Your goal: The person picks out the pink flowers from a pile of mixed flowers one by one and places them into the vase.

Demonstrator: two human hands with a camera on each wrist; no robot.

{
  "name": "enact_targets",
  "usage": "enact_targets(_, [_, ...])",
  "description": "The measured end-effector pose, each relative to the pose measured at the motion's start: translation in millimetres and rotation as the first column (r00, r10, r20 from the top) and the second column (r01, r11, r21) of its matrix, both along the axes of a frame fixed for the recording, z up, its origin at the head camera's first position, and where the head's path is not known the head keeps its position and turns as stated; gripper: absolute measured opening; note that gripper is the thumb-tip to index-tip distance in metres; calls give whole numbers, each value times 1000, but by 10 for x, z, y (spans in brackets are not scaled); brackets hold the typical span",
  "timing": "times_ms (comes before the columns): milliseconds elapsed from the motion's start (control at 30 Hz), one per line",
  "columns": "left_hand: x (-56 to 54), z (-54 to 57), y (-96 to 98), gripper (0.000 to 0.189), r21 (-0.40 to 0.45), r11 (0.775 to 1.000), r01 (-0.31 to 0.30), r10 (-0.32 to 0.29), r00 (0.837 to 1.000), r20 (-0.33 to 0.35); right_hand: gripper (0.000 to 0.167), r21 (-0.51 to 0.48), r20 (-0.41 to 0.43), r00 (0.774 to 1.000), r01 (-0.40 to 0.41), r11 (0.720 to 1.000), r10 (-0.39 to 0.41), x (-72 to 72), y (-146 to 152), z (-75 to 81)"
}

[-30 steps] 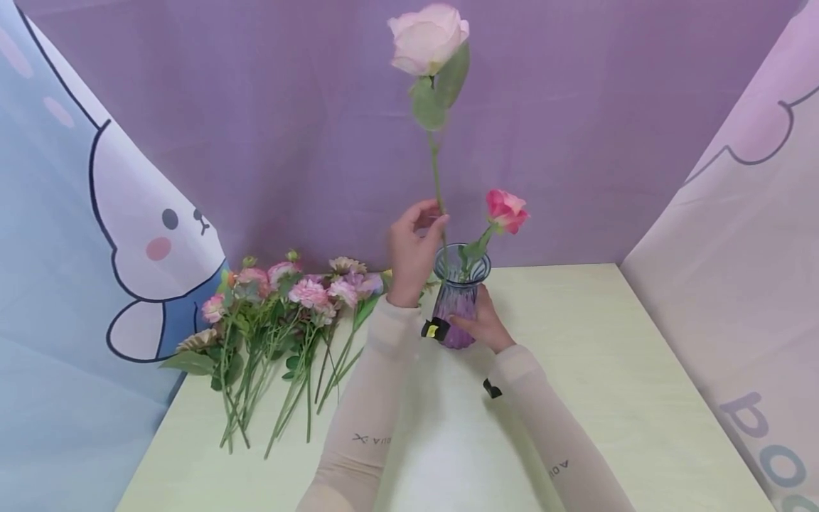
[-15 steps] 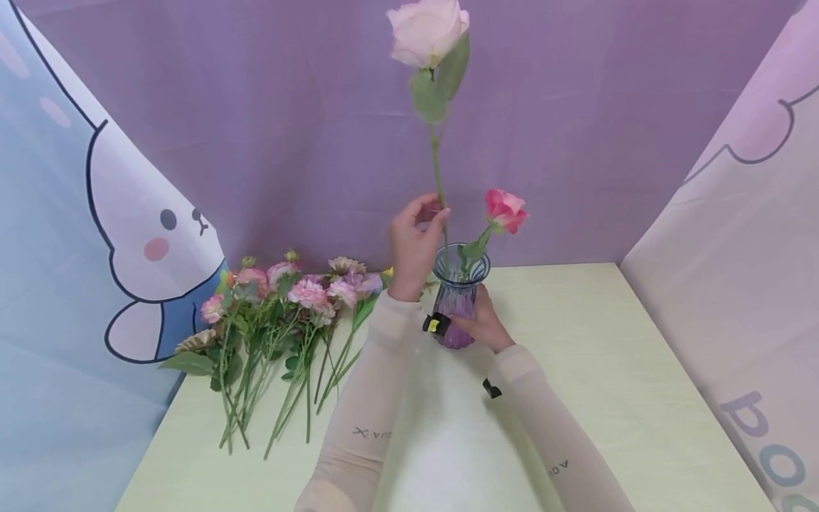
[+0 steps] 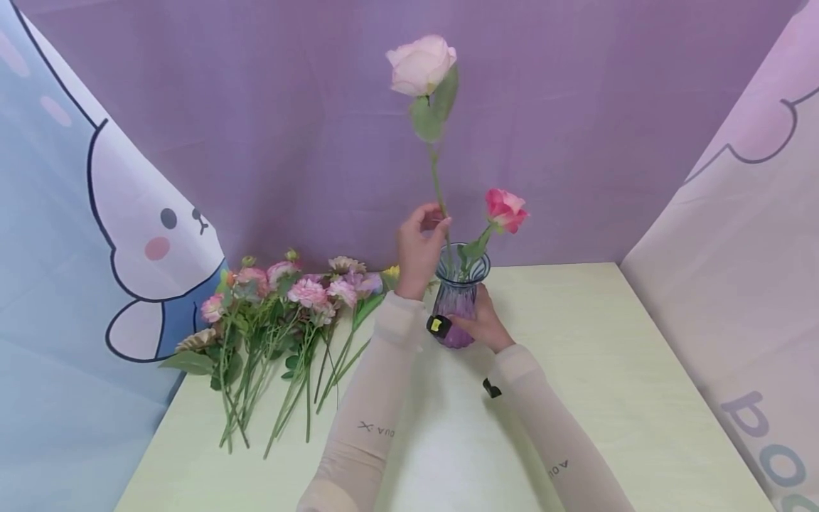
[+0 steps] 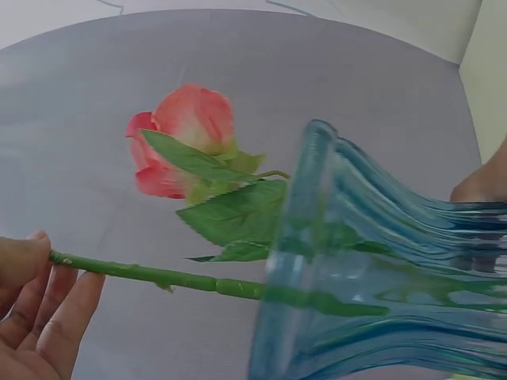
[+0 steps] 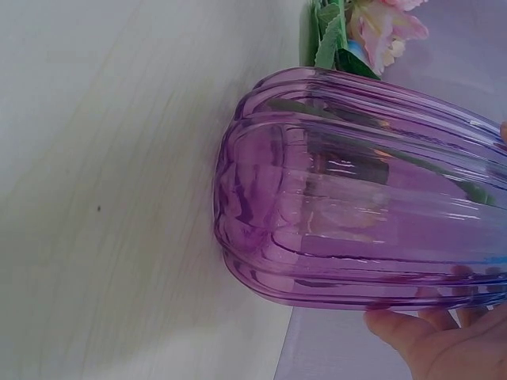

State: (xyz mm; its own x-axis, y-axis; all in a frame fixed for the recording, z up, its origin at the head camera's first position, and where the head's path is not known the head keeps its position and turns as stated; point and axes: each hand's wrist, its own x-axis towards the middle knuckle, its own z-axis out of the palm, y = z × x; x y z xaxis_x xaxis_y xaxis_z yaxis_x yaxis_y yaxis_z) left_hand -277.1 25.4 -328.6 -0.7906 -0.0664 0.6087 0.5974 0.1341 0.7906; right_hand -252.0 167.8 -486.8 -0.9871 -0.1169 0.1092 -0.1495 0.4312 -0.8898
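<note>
My left hand (image 3: 419, 249) pinches the green stem of a pale pink rose (image 3: 421, 65) between thumb and fingertips. The stem's lower end (image 4: 341, 303) is inside the mouth of a ribbed glass vase (image 3: 456, 306), blue at the rim and purple at the base. A pink-red rose (image 3: 507, 210) with green leaves stands in the vase, leaning right. My right hand (image 3: 488, 323) grips the vase from its right side, thumb across the front. In the right wrist view the purple base (image 5: 261, 190) stands on the table.
Several pink, lilac and cream flowers (image 3: 310, 293) with long stems lie on the left of the pale table (image 3: 614, 398). A purple cloth (image 3: 576, 128) rises close behind the vase. Printed cloths hang at both sides.
The pale pink rose has come down, its stem deeper into the vase. My left hand has shifted slightly down and right with it. The right hand and vase have stayed put.
</note>
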Motion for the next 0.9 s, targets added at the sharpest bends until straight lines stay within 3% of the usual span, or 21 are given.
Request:
enact_targets(333, [-42, -165, 68, 14, -106, 994, -18, 25, 998, 61, 96, -36, -7, 1000, -19, 999, 19, -3, 10, 1])
enact_targets(600, [-34, -284, 121, 12, -195, 981, 0, 22, 994, 110, 92, -68, -5, 999, -55, 996, 55, 176, -58, 329])
enact_targets(900, [-11, -354, 144, 11, -365, 931, -28, 76, 990, 120, 94, -25, -55, 998, -41, 999, 40, 11, 11, 15])
